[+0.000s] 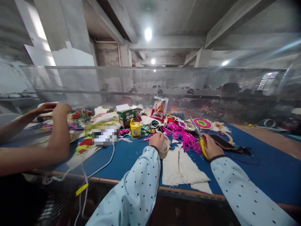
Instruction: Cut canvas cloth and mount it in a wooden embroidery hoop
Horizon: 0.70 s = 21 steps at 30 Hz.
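My left hand (157, 140) is closed on a small round hoop (167, 145) with cream cloth on it, near the middle of the table. Its fingertips are turned away from me. In my right hand (212, 147) are scissors (203, 148) with yellow handles, their metal blades pointing up and away to the left. Cut pieces of cream cloth (181, 166) with frayed edges lie between my forearms. Just beyond them is a tangle of bright pink yarn (182, 135). A dark phone (223, 142) lies right beside my right hand.
A yellow tub (135, 130), a green box (127, 116) and a red-and-white food packet (160, 108) stand farther back. A pink and green round piece (202, 123) lies at right. White cables (110, 160) hang over the front edge. Another person's hands (55, 110) work at left.
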Available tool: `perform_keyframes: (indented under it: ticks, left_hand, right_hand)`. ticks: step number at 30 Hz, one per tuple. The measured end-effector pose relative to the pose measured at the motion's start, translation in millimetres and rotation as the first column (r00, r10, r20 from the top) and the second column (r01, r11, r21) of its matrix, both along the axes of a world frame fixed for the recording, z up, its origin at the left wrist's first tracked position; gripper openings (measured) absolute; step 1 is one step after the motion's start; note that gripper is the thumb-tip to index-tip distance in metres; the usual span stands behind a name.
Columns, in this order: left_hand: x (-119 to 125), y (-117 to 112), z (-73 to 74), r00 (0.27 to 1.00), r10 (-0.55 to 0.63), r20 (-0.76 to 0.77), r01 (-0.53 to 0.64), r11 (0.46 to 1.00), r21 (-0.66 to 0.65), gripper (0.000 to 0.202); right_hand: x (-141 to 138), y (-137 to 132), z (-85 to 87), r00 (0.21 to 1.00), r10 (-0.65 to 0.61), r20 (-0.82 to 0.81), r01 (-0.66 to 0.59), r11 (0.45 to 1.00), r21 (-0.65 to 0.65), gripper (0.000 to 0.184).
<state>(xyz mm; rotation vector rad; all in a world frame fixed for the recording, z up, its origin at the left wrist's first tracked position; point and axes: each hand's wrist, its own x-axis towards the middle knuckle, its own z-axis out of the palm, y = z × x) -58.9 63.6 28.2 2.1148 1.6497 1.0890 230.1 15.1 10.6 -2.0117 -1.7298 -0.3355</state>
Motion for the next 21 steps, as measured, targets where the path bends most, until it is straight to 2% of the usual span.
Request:
perform_keyframes:
  ticks: [5, 10, 15, 18, 21]
  left_hand:
    - [1, -1, 0.1, 0.996, -0.015, -0.092, 0.018, 0.999, 0.026, 0.039]
    - [-1, -3, 1.0, 0.978, -0.083, -0.192, 0.093, 0.995, 0.044, 0.028]
    - [-2, -2, -5.0, 0.958, -0.128, -0.257, 0.125, 0.992, -0.028, 0.020]
    - [-1, -2, -11.0, 0.952, -0.136, -0.274, 0.113, 0.989, -0.096, 0.021]
    - [-1, -2, -13.9, 0.958, -0.135, -0.255, 0.104, 0.986, -0.129, 0.018]
  right_hand:
    - [4, 1, -1.2, 1.000, 0.013, -0.020, -0.012, 0.999, 0.048, 0.052]
    - [6, 3, -3.6, 0.998, 0.050, 0.038, -0.053, 0.996, 0.071, 0.054]
    - [1, 4, -8.0, 0.988, 0.078, 0.135, -0.072, 0.996, -0.046, 0.055]
    - [2, 8, -14.9, 0.989, 0.131, 0.064, -0.124, 0.987, -0.098, 0.057]
    - [10, 14, -21.4, 0.980, 0.196, -0.043, -0.198, 0.979, -0.049, 0.062]
